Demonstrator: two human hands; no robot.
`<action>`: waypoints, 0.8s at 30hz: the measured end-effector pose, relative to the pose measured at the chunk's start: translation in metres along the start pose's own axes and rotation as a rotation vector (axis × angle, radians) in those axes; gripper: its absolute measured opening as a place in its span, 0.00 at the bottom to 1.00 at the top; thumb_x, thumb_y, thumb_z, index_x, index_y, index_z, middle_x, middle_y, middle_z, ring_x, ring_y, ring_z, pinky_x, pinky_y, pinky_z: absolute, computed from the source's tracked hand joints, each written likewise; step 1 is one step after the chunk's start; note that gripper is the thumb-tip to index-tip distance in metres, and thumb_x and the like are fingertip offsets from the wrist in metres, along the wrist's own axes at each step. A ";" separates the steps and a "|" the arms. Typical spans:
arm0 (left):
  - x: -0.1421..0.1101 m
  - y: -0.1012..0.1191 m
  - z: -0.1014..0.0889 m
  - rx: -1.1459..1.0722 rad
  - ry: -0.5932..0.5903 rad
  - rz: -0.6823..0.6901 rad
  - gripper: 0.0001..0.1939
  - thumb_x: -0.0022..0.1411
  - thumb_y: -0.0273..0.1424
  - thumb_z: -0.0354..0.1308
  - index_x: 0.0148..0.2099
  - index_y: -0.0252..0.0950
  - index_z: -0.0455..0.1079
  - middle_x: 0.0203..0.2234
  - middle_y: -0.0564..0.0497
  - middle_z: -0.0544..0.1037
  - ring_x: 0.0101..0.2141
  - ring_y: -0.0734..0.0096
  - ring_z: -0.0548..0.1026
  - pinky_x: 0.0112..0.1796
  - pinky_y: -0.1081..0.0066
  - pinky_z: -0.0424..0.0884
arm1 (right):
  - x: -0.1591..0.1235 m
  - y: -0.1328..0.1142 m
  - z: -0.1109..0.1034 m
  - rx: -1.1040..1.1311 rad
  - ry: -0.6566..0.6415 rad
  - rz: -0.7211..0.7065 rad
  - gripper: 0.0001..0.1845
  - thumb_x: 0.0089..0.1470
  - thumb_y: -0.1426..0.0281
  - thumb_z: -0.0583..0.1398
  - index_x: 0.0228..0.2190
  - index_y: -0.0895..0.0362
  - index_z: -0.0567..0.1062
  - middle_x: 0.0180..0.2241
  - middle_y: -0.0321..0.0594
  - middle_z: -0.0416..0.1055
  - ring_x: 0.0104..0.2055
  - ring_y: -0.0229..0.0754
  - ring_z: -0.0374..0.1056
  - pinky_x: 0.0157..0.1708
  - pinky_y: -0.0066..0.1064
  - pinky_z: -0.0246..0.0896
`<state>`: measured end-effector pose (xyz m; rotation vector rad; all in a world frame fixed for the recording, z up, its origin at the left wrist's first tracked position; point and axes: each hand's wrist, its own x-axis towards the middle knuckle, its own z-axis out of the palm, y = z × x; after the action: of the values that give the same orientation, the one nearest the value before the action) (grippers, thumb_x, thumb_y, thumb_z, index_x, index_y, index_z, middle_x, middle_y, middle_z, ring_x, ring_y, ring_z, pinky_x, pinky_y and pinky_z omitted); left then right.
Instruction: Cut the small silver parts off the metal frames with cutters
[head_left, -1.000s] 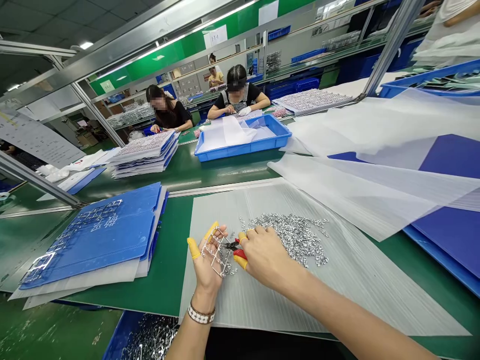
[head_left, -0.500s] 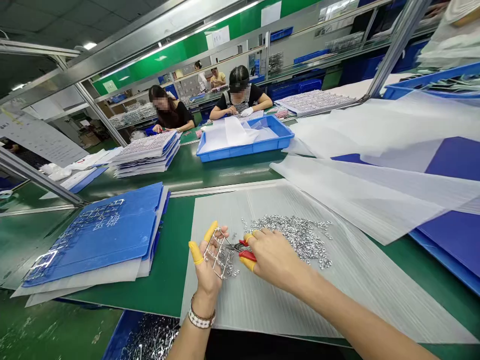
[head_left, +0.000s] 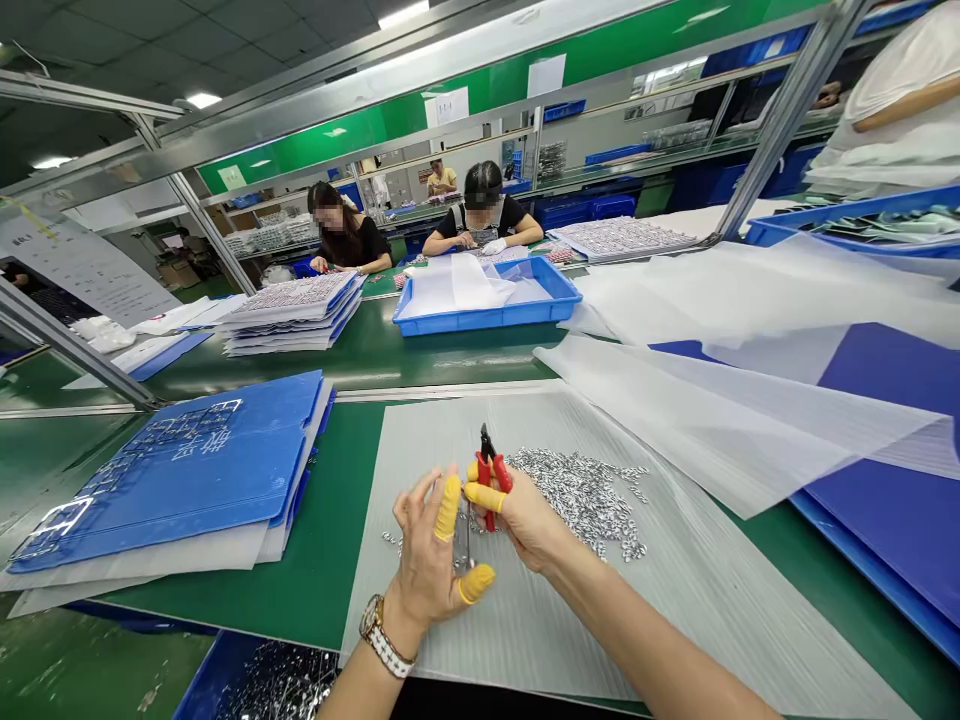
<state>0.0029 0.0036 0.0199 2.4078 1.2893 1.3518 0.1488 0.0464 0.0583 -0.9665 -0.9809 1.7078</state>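
Yellow finger cots [head_left: 448, 507], four showing | left hand [head_left: 427, 565]: fingers clamped on one wire frame [head_left: 464, 545], seen edge-on, long axis upright | right hand [head_left: 525, 522]: fingers closed round one red-handled side cutter [head_left: 489, 480], tips up, just beside frame | one pile of silver parts [head_left: 577, 495], too many to count, right of both hands, on one grey fluted sheet [head_left: 491, 650] on green desk [head_left: 337, 480]

A dark tiled ceiling [head_left: 112, 40] carries bright strip lights [head_left: 204, 100]; below it, a green-and-white wall [head_left: 315, 135] holds white paper notices [head_left: 546, 76]; aluminium frame uprights [head_left: 787, 115] rise from long green-topped workbenches [head_left: 360, 355]; overhead shelves [head_left: 660, 95] run along the far bench, with blue plastic crates [head_left: 577, 212] stacked beneath it; cardboard boxes [head_left: 176, 245] sit in the far left corner, on a green floor [head_left: 201, 288].
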 end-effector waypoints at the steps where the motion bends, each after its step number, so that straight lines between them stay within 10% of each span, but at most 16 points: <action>1: 0.000 0.001 -0.001 -0.074 0.039 -0.077 0.42 0.56 0.54 0.51 0.68 0.44 0.45 0.64 0.42 0.56 0.61 0.44 0.52 0.56 0.49 0.45 | 0.000 0.000 -0.001 -0.031 0.009 -0.031 0.18 0.39 0.63 0.65 0.30 0.56 0.66 0.21 0.28 0.61 0.20 0.32 0.56 0.20 0.26 0.50; 4: 0.005 0.000 -0.004 -0.497 0.198 -0.483 0.37 0.60 0.53 0.47 0.67 0.45 0.46 0.66 0.46 0.48 0.63 0.50 0.51 0.59 0.53 0.46 | -0.004 0.003 -0.003 -0.296 -0.009 -0.178 0.14 0.44 0.65 0.63 0.32 0.55 0.66 0.27 0.33 0.66 0.25 0.35 0.62 0.26 0.29 0.57; 9: 0.023 -0.004 -0.007 -1.357 0.280 -1.036 0.37 0.61 0.56 0.40 0.66 0.43 0.48 0.60 0.40 0.63 0.53 0.52 0.68 0.53 0.53 0.61 | -0.020 0.020 0.008 -1.039 -0.139 -0.543 0.09 0.49 0.76 0.55 0.35 0.55 0.68 0.32 0.39 0.69 0.32 0.41 0.64 0.34 0.34 0.60; 15: 0.024 -0.013 -0.001 -1.611 0.272 -1.176 0.35 0.60 0.54 0.46 0.62 0.38 0.56 0.52 0.37 0.72 0.43 0.53 0.76 0.45 0.54 0.69 | -0.032 0.039 0.021 -1.353 -0.331 -0.881 0.14 0.46 0.81 0.55 0.37 0.57 0.67 0.38 0.45 0.70 0.40 0.46 0.62 0.40 0.39 0.58; 24: 0.023 -0.005 0.000 -1.549 0.365 -1.151 0.36 0.60 0.56 0.44 0.49 0.27 0.71 0.46 0.34 0.76 0.40 0.56 0.77 0.44 0.60 0.70 | -0.030 0.006 0.004 -1.603 -0.069 -0.597 0.09 0.53 0.66 0.56 0.35 0.58 0.71 0.31 0.45 0.70 0.34 0.48 0.64 0.35 0.38 0.57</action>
<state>0.0055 0.0232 0.0325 0.2974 0.7501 1.3896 0.1514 0.0159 0.0602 -1.2736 -2.4360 0.1815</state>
